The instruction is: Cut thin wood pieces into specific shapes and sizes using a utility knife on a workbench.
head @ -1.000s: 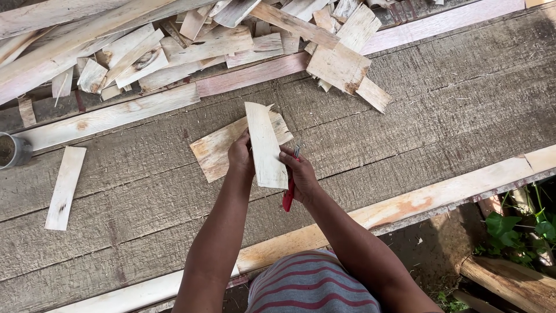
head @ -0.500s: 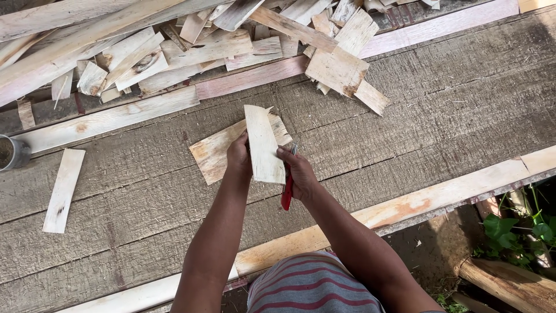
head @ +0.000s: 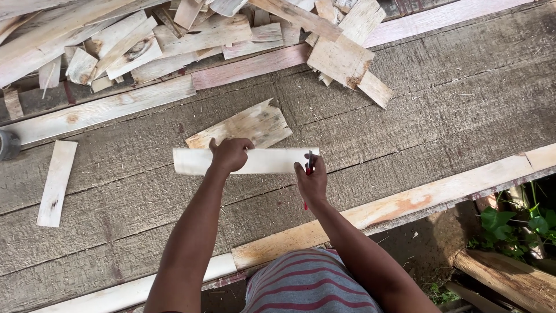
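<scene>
Head view, left hand (head: 230, 154) gripping one pale wood strip (head: 266, 160), right hand (head: 311, 181) clasping one red-handled tool (head: 308, 169)

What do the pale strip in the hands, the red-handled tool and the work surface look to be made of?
Pale strip: thin raw wood, unfinished, going by its matte face and faint grain. Red-handled tool in the right hand: the glossy red grip looks like plastic or paint; a dark, possibly metal part shows above the fingers, but it is too small to be sure. Work surface: weathered grey planks, rough and cracked.
</scene>
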